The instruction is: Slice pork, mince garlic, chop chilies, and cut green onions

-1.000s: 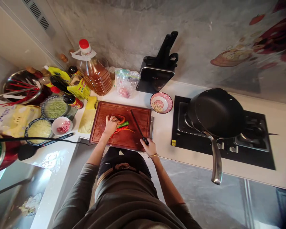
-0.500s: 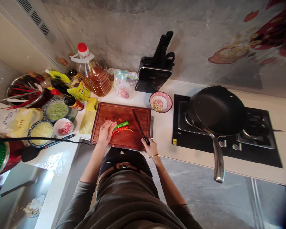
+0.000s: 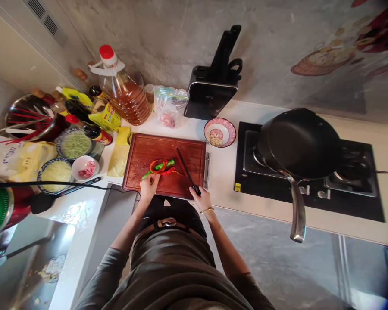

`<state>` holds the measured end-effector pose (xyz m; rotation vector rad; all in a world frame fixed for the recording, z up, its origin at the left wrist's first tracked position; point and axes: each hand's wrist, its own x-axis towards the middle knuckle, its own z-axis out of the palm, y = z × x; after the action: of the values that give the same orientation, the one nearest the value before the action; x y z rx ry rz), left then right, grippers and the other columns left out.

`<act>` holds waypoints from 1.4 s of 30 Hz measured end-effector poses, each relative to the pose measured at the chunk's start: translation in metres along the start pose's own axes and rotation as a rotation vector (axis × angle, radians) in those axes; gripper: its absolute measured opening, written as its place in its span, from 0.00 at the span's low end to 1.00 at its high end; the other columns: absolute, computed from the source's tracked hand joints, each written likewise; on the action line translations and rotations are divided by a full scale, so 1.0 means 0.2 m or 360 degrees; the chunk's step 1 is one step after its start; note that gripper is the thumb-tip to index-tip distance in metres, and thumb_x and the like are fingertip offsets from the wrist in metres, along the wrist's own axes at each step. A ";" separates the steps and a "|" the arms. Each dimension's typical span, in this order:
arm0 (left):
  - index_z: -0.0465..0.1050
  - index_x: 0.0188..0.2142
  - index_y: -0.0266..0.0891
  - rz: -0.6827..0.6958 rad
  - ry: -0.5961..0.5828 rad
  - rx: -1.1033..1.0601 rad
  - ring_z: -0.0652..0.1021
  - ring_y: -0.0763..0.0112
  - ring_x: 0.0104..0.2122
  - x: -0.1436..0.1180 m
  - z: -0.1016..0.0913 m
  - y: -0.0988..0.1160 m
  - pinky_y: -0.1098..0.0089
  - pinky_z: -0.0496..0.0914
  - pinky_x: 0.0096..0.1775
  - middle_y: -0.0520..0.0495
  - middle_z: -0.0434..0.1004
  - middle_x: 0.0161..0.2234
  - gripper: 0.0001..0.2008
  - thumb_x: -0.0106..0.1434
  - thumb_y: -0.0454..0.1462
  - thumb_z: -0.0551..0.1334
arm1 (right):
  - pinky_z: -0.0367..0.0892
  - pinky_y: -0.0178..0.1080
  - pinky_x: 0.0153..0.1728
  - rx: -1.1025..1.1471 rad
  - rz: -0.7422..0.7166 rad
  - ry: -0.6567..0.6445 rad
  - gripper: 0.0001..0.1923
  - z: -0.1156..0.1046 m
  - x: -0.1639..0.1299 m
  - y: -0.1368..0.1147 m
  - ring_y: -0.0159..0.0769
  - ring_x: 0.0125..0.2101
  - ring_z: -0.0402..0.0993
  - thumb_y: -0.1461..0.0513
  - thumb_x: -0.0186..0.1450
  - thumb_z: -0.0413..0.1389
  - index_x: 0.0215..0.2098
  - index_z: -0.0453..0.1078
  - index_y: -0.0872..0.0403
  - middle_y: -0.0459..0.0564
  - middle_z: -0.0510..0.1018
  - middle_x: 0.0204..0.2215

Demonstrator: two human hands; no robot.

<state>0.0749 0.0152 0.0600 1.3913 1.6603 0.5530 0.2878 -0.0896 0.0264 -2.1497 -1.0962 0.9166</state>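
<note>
The fingers of the left hand rest on the near ends of the chili peppers, pinching them loosely, it seems, to keep the red and green pods bunched for cutting. The right hand has its fingers wrapped around the handle of a knife, the blade lying flat and angled away, just beside the peppers (not yet over them). Both sit on the wooden cutting board at the table edge. A small patterned bowl stands just past the board, and a black pan waits on the stove.
</note>
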 end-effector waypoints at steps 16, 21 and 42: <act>0.63 0.51 0.34 0.0780 0.0090 0.0970 0.68 0.56 0.52 0.12 0.22 -0.03 0.57 0.59 0.54 0.34 0.68 0.49 0.21 0.64 0.45 0.53 | 0.55 0.34 0.23 -0.0001 -0.0031 -0.0004 0.26 -0.01 0.00 -0.01 0.31 0.20 0.57 0.38 0.56 0.46 0.19 0.53 0.50 0.42 0.60 0.15; 0.65 0.51 0.39 0.0752 0.0002 0.1096 0.73 0.57 0.45 0.16 0.19 -0.01 0.52 0.53 0.55 0.40 0.75 0.43 0.17 0.66 0.41 0.51 | 0.55 0.33 0.23 -0.0016 -0.0010 -0.0002 0.26 -0.01 0.00 0.01 0.30 0.19 0.57 0.39 0.56 0.47 0.19 0.53 0.50 0.41 0.58 0.14; 0.66 0.40 0.32 0.0600 -0.0047 0.1262 0.76 0.57 0.36 -0.05 0.08 0.05 0.61 0.67 0.41 0.35 0.74 0.36 0.10 0.59 0.35 0.53 | 0.57 0.34 0.24 0.0002 0.0000 0.0054 0.25 -0.04 0.00 -0.02 0.31 0.20 0.60 0.39 0.57 0.47 0.21 0.59 0.51 0.43 0.64 0.16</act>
<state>0.0946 0.0064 0.0631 2.2964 1.6696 0.0484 0.2924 -0.0887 0.0333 -2.1564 -1.0787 0.8776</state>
